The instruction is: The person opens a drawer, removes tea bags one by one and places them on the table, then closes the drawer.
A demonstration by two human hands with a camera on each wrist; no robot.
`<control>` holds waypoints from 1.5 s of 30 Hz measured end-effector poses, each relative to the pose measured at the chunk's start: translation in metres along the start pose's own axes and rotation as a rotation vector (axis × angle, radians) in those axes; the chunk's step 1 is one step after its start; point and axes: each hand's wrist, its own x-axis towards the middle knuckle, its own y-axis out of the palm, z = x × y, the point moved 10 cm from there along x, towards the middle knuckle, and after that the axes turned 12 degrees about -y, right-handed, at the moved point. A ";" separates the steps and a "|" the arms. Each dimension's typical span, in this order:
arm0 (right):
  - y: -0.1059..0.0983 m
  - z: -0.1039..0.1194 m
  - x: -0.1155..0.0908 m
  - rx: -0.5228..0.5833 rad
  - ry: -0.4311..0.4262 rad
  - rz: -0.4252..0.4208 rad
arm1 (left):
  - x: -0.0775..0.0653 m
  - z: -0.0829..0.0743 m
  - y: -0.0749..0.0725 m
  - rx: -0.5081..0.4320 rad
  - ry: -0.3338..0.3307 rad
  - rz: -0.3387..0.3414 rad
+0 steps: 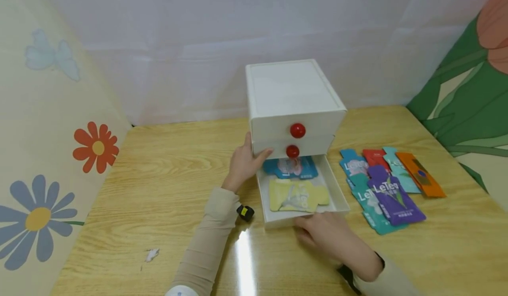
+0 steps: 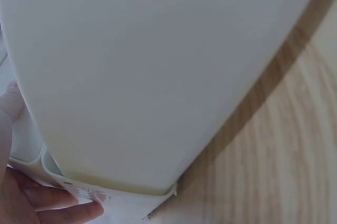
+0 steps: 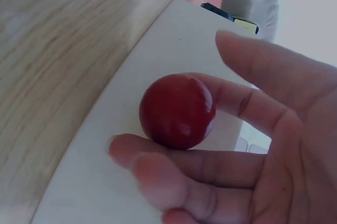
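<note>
A white drawer cabinet has its bottom drawer pulled out, with a blue sachet and a pale yellow sachet lying inside. My left hand rests at the cabinet's front left corner. Its thumb lies across the front and its other fingers, fairly straight, are by the left side. My right hand is at the front of the pulled-out drawer. In the right wrist view, its index and middle fingers hold a red round knob between them, the thumb apart from it.
Right of the cabinet lie several sachets on the table, among them a purple sachet, an orange sachet and a red sachet. Two upper drawers with red knobs stand closed. A white curtain hangs behind.
</note>
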 end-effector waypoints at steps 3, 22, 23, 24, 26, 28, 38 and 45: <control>0.001 0.000 -0.003 0.018 0.016 0.026 | 0.000 0.000 0.000 -0.001 -0.003 0.003; -0.056 -0.025 -0.003 0.094 -0.040 -0.176 | 0.002 0.004 0.001 0.020 -0.028 0.003; -0.057 -0.029 -0.001 0.074 -0.037 -0.178 | 0.002 0.004 0.001 0.019 -0.027 0.002; -0.058 -0.032 0.002 0.049 -0.031 -0.172 | 0.002 0.004 0.001 0.019 -0.026 0.002; -0.057 -0.038 0.006 0.011 -0.013 -0.143 | 0.002 0.005 0.002 0.021 -0.027 0.005; -0.053 -0.041 0.011 -0.022 -0.004 -0.113 | 0.002 0.005 0.003 0.022 -0.029 0.007; -0.023 -0.061 0.029 -0.024 0.053 0.041 | 0.001 0.003 0.001 0.017 -0.005 -0.006; 0.000 -0.078 0.033 -0.025 0.112 0.123 | 0.000 0.002 0.002 0.022 -0.005 -0.005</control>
